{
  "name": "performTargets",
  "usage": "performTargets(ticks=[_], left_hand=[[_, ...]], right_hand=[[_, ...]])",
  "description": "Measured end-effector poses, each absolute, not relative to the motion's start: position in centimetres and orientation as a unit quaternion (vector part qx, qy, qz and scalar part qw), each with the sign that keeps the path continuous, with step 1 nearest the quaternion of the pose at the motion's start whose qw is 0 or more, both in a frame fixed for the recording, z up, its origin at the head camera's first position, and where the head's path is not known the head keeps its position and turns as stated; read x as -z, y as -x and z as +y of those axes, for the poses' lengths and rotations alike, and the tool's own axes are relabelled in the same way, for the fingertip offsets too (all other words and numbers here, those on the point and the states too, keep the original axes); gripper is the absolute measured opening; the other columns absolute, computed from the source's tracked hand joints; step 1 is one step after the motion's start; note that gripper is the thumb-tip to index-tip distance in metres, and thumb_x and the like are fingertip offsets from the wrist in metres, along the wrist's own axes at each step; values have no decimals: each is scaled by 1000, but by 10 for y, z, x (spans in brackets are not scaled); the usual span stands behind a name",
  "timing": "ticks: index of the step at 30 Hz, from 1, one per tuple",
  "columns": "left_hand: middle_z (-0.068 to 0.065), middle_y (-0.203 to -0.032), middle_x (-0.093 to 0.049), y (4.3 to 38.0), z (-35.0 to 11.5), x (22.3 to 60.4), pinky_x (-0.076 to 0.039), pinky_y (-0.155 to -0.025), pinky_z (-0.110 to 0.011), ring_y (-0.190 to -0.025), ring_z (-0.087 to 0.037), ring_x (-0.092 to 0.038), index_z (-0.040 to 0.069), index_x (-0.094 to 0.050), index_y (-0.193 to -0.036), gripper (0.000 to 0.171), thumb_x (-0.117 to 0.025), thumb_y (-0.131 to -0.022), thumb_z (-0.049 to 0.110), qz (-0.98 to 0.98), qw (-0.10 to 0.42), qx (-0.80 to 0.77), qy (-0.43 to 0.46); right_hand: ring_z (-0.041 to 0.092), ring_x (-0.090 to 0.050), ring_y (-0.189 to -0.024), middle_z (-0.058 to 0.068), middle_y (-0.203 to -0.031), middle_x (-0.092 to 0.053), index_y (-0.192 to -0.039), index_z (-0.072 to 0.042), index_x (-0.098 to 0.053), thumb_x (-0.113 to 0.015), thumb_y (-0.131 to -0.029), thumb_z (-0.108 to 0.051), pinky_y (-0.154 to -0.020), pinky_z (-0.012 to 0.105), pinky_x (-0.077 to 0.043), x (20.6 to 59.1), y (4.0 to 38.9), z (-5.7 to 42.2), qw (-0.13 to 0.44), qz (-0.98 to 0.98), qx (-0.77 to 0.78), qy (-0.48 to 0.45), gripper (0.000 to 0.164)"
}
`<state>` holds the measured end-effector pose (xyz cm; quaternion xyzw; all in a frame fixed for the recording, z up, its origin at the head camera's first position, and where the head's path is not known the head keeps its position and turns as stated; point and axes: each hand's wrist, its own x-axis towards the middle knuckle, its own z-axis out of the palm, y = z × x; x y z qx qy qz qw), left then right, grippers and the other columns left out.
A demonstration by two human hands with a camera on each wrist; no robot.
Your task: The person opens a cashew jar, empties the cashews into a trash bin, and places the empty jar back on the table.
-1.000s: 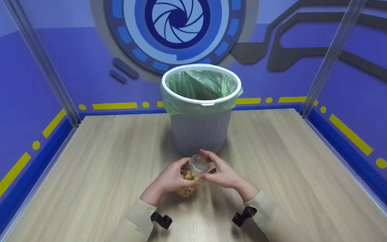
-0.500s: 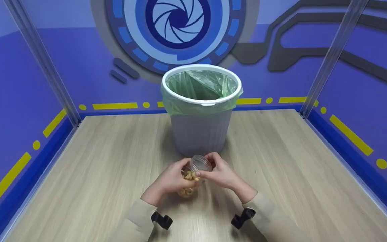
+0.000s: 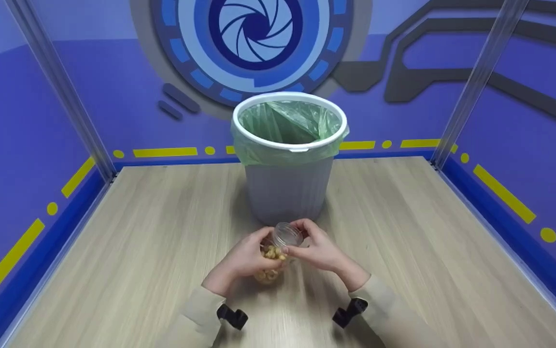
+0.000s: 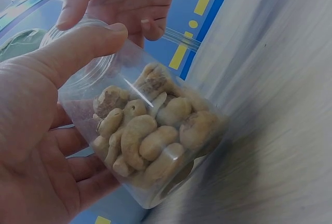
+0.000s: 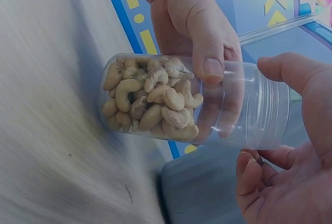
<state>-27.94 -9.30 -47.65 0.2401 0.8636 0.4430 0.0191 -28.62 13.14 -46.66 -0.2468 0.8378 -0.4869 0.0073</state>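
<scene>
A clear plastic jar (image 3: 272,261) partly filled with cashews is held tilted just above the wooden table (image 3: 403,232), in front of the bin. My left hand (image 3: 245,258) grips its body, thumb across the top side; the left wrist view shows the same jar (image 4: 150,136) in that hand (image 4: 31,130). My right hand (image 3: 320,250) curls round the jar's clear screw top (image 3: 287,235). The right wrist view shows its thumb and fingers (image 5: 295,146) on either side of the ribbed top (image 5: 262,112), with the nuts (image 5: 150,102) piled at the lower end.
A grey waste bin (image 3: 287,188) with a white rim and green bag liner (image 3: 287,123) stands upright on the table directly behind the hands. Blue walls with yellow markings and two metal posts (image 3: 476,82) enclose the table on three sides.
My right hand, spread beside the jar's top a second ago, has closed its fingers round it. The left hand and jar have barely moved.
</scene>
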Motion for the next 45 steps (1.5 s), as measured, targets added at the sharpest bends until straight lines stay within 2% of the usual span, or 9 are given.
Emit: performTargets(ticks=[11, 19, 26, 33, 45], left_hand=[[-9, -118, -71, 280, -93, 476, -54, -94, -48, -104, -22, -65, 6, -59, -136, 70, -88, -75, 26, 868, 22, -434, -241], [-10, -119, -71, 279, -93, 476, -54, -95, -49, -104, -23, -65, 6, -59, -136, 70, -88, -75, 26, 865, 25, -439, -242], [-11, -120, -70, 280, -93, 477, -54, -96, -51, -106, -25, -66, 5, -58, -136, 71, -89, -76, 28, 866, 26, -434, -245], [-12, -120, -70, 279, -94, 476, -54, -96, -53, -106, -26, -66, 5, -58, -136, 71, -89, -77, 28, 865, 28, -435, -249], [-14, -122, -69, 280, -94, 478, -53, -97, -56, -110, -30, -65, 4, -57, -137, 73, -89, -76, 27, 862, 34, -442, -246]], right_hand=[[27, -56, -109, 18, -131, -60, -135, 0, -55, -77, -86, -20, -77, 28, -51, 467, 288, 134, 8, 832, 478, 283, 58], [27, -54, -112, 18, -135, -57, -140, 1, -53, -73, -83, -9, -74, 23, -52, 468, 289, 136, 22, 819, 488, 301, 61], [26, -53, -114, 18, -138, -55, -143, -1, -51, -66, -79, 0, -75, 26, -53, 466, 290, 138, 25, 814, 485, 320, 66], [28, -54, -117, 18, -143, -52, -145, -3, -49, -65, -79, 3, -77, 27, -54, 464, 289, 140, 35, 809, 488, 327, 68], [28, -52, -116, 18, -136, -54, -141, -1, -51, -66, -76, 7, -77, 28, -56, 465, 291, 141, 25, 799, 498, 336, 67]])
